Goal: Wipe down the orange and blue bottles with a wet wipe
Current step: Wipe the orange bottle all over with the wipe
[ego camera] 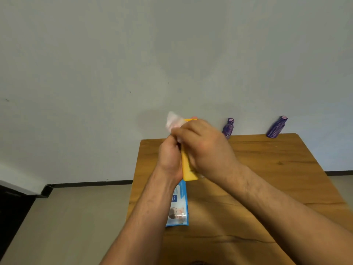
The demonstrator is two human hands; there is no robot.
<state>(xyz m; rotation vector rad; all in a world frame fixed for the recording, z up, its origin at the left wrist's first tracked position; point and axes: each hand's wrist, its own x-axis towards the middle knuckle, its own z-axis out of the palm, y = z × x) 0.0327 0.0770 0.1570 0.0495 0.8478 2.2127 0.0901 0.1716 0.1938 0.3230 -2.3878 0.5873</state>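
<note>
The orange bottle [188, 169] is gripped by the left hand [170, 157] above the table [267, 178]. A wipe [172, 120], pinched by the right hand [202, 146], is pressed to its top. Wiping of this bottle seems underway; next, its lower body is to be covered.

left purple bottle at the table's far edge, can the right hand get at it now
Probably: bare table lies between the right hand and that purple bottle. But the hand is full, holding the wet wipe on the orange bottle.
</note>
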